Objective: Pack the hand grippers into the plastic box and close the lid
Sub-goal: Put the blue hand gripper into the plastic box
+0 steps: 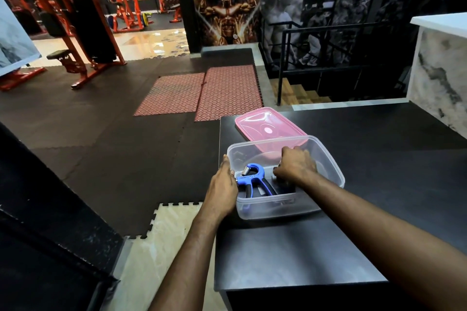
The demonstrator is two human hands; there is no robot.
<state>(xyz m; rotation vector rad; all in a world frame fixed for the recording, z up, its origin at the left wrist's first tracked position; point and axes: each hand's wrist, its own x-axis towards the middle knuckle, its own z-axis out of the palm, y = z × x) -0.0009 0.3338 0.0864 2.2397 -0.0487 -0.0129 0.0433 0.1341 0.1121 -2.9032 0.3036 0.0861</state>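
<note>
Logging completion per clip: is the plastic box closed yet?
Open. The pink lid lies flat on the black table behind the clear plastic box, whose top is uncovered, a blue hand gripper inside.

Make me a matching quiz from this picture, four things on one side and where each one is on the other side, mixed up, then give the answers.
Things:
1. blue hand gripper
2. pink lid
3. left hand
4. right hand

Places:
A. flat on the black table, behind the box
B. on the box's left outer wall
C. lying inside the clear plastic box
D. reaching down into the box from above

Pairs: 1-C, 2-A, 3-B, 4-D
</note>
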